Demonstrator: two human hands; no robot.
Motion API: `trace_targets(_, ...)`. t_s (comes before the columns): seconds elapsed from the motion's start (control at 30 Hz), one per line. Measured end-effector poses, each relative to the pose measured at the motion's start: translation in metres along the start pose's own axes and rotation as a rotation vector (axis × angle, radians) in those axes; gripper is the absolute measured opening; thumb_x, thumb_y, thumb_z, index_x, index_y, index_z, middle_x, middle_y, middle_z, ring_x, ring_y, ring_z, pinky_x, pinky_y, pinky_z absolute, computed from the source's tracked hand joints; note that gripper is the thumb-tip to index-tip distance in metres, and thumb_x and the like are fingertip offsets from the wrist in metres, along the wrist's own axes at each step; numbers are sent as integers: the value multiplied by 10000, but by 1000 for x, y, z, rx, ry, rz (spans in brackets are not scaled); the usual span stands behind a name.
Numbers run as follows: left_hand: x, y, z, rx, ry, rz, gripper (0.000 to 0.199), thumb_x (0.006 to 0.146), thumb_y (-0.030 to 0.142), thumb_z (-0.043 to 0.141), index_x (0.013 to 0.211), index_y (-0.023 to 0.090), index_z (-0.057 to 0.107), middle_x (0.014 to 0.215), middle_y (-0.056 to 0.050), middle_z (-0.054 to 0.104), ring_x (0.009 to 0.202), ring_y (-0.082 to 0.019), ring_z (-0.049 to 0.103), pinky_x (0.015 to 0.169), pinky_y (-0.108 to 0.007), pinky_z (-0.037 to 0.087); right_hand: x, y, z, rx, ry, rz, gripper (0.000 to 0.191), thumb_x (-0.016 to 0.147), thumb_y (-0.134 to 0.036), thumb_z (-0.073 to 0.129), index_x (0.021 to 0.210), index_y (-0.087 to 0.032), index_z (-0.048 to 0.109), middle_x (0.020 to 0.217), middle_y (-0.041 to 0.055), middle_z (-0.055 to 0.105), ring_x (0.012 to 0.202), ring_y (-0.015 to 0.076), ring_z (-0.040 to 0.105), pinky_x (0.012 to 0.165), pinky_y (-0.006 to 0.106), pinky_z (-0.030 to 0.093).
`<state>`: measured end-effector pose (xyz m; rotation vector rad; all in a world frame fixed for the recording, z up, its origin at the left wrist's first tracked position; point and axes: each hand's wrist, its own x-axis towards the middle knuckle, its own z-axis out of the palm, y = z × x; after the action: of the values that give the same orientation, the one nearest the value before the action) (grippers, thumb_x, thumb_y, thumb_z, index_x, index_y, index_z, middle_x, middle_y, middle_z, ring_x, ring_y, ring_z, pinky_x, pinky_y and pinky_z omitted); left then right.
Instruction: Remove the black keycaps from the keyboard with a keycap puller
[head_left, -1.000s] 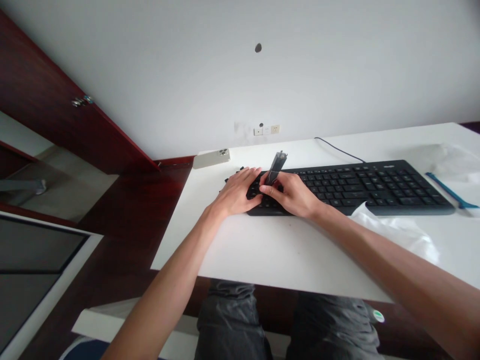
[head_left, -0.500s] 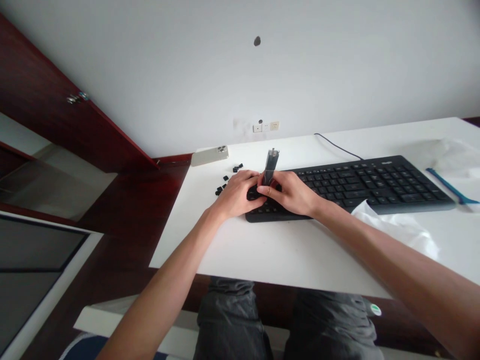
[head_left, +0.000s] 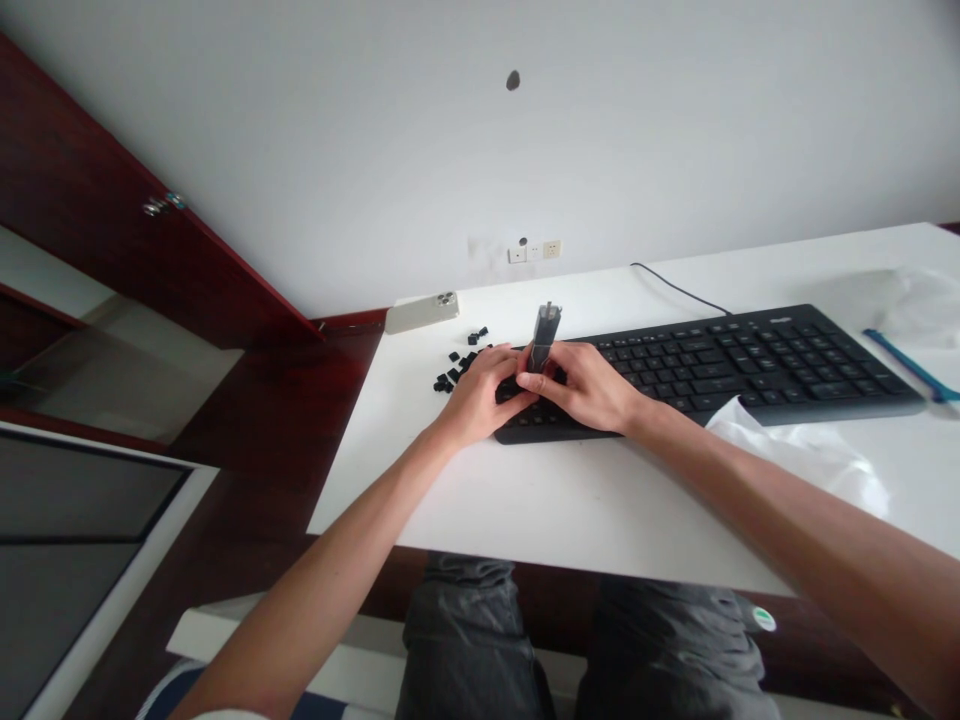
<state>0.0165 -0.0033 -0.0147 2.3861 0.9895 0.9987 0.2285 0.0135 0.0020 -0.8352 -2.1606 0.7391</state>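
Note:
A black keyboard lies across the white table, its left end under both hands. My right hand pinches an upright dark grey keycap puller with small metal prongs at its top. The puller's lower end is hidden behind my fingers, over the left-hand keys. My left hand is curled over the keyboard's left end, thumb in front and fingers behind, right beside the puller's base. Several loose black keycaps lie on the table just beyond my left hand.
At the back left lies a phone. A crumpled white tissue touches the keyboard's front edge near my right forearm. A blue strip-like tool and a clear plastic bag are at the right. The keyboard cable runs backward.
The whole view has shifted slightly. Both hands and the puller keep nearly the same place on the keyboard, and more of the loose keycaps show beside my left hand.

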Motion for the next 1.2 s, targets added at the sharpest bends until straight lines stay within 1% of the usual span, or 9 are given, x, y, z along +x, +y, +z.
trace_targets(0.33,-2,-3,2,18,2,-21,280,1013,284,693,1290,257,662,1334,-106,691,1314,-300,622,1176,-544,478,-1,1,-2,89,-6,2,342,1026,-515,608,1050,-191,712,992,77,771,836,240,685,779,361,502)
trace_targets(0.63,-2,1,2,54,-19,-21,277,1014,269,684,1287,263,637,1356,-103,667,1324,-290,603,1184,-530,474,-2,-2,0,88,0,-22,396,1014,-577,606,1015,-194,704,948,72,760,807,233,672,765,367,507)
trace_targets(0.7,-3,2,1,68,-26,-43,195,1005,265,694,1195,252,654,1361,-100,659,1343,-291,588,1191,-533,466,0,-3,-7,141,121,9,447,1016,-638,569,984,-208,686,906,67,733,799,231,656,771,377,513)
trace_targets(0.73,-4,2,1,76,-32,-53,139,1002,262,696,1135,244,657,1362,-99,657,1363,-295,574,1195,-538,461,1,-2,-13,175,220,39,474,1015,-670,546,978,-215,673,893,69,715,807,233,649,783,382,518)
trace_targets(0.77,-4,2,0,81,-41,-60,92,1001,260,696,1080,239,655,1359,-98,657,1381,-298,561,1197,-543,456,2,-1,-19,197,370,79,510,1016,-706,507,964,-223,662,863,68,688,789,229,631,764,382,518)
trace_targets(0.87,-5,3,0,73,-59,-71,55,1004,259,693,1023,234,649,1346,-101,668,1405,-297,547,1198,-553,449,6,7,-33,201,444,139,544,922,-772,616,955,-229,649,854,67,656,789,226,610,738,371,519)
trace_targets(1.03,-3,3,-4,34,3,-50,70,981,267,733,1017,229,686,1296,-92,702,1336,-272,606,1191,-515,455,5,18,-27,231,328,103,513,939,-722,638,981,-210,645,912,60,666,801,211,597,732,350,491)
trace_targets(1.13,0,0,-14,85,106,-68,60,970,254,743,1023,231,727,1212,-72,727,1226,-249,651,1127,-456,494,4,18,-21,228,275,92,463,957,-664,657,996,-203,667,928,57,688,814,208,614,755,347,493)
trace_targets(1.2,1,-4,-23,160,189,-131,65,957,221,744,1020,235,748,1130,-54,748,1133,-238,671,1072,-429,514,5,15,-21,239,247,103,458,945,-653,683,1009,-200,687,941,58,709,833,214,639,777,347,505)
